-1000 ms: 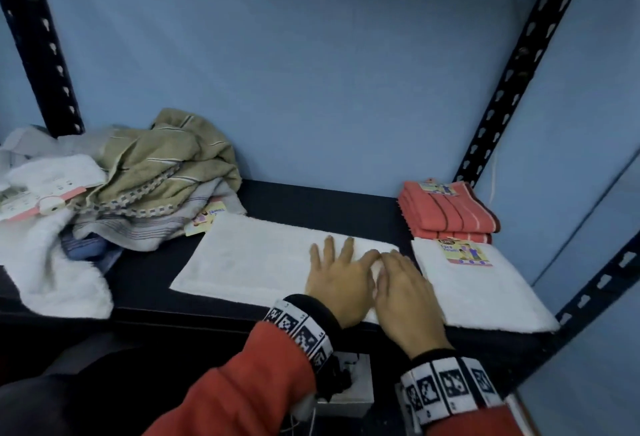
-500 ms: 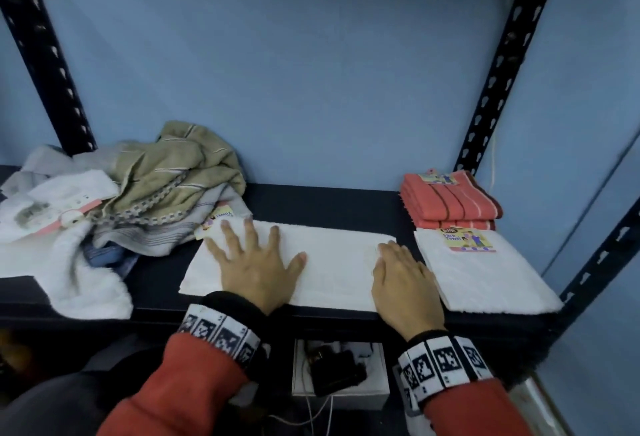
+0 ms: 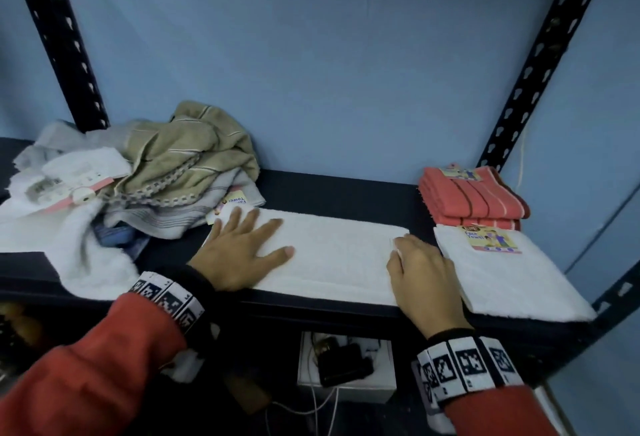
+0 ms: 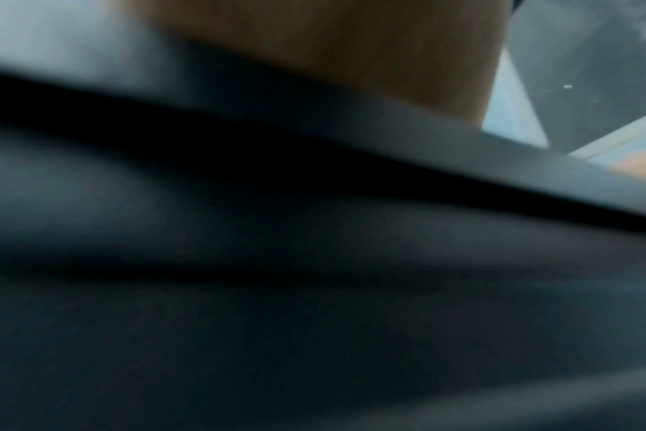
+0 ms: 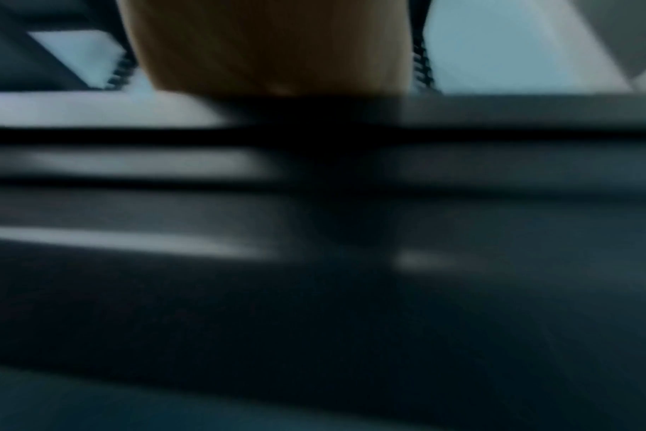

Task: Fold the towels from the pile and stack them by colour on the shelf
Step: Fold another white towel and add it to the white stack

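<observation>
A white towel (image 3: 332,255) lies flat at the middle of the dark shelf (image 3: 339,193), its near edge along the shelf's front lip. Bare shelf shows behind it. Just right of it lies a folded white towel (image 3: 502,279), with folded red towels (image 3: 474,200) behind that; the unfolded pile (image 3: 138,186) sits at left. The left hand (image 3: 239,252) presses flat, fingers spread, on the towel's left end. The right hand (image 3: 422,279) rests on its right end, fingertips seemingly curled at the edge. Both wrist views are dark blur; only the head view shows the layout.
</observation>
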A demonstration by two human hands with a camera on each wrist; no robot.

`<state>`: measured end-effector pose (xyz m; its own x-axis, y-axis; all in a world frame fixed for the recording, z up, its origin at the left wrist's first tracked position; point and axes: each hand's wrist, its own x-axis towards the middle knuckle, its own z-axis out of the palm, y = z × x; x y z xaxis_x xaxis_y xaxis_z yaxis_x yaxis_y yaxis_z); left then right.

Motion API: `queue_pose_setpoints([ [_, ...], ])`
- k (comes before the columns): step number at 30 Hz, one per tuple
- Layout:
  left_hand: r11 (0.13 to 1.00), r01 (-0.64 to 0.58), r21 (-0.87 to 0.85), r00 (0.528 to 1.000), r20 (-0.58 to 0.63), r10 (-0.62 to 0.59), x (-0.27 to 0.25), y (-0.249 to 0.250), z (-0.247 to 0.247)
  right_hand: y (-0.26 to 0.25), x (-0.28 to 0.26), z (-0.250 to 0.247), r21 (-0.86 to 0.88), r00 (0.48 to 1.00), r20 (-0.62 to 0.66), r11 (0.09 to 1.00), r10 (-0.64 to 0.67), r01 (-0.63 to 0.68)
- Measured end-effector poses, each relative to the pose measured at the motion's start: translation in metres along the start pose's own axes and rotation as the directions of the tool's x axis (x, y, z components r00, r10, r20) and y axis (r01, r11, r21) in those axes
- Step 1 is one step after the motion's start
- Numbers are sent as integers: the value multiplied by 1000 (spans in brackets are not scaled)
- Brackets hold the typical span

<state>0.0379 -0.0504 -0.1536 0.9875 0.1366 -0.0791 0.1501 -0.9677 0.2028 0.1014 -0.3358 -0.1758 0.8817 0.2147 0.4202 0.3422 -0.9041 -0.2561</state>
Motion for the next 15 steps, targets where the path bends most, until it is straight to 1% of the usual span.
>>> queue_pose_setpoints([
  [2,998,50,-32,999,-17,-51,0,-3,1,-13,-5,-6,-31,989,-134,998,-56,52],
  [3,997,68,-46,997,-20,-69,1,-2,2,-21,-10,-9,-23,980,-175,996,-91,88],
  [4,995,77,-63,997,-24,-79,2,1,1,-31,-16,-11,11,978,-164,991,-130,133],
  [6,991,82,-109,995,-45,-87,7,-3,0,-47,-27,-13,100,980,-23,975,-199,200],
  [7,988,81,-134,993,-73,-91,8,-7,-1,-49,-27,-11,134,978,48,972,-203,195],
  [8,986,75,-150,990,-109,-92,9,-12,-2,-46,-24,-9,159,978,82,972,-190,175],
  [9,986,67,-155,986,-143,-90,9,-17,-4,-41,-20,-8,176,984,76,974,-161,145],
  [10,986,58,-157,984,-161,-83,8,-19,-6,-35,-14,-8,162,991,41,980,-124,116],
  [11,986,46,-160,984,-164,-73,5,-20,-8,-30,-9,-9,114,995,-14,989,-95,96],
  [13,985,19,-173,987,-153,-46,-2,-19,-14,-28,-7,-11,-3,987,-150,999,-54,54],
  [14,982,5,-188,987,-157,-35,-5,-18,-17,-32,-10,-11,22,978,-203,998,-51,56],
  [15,979,-5,-203,986,-163,-29,-6,-18,-18,-40,-16,-13,121,977,-210,990,-44,71],
])
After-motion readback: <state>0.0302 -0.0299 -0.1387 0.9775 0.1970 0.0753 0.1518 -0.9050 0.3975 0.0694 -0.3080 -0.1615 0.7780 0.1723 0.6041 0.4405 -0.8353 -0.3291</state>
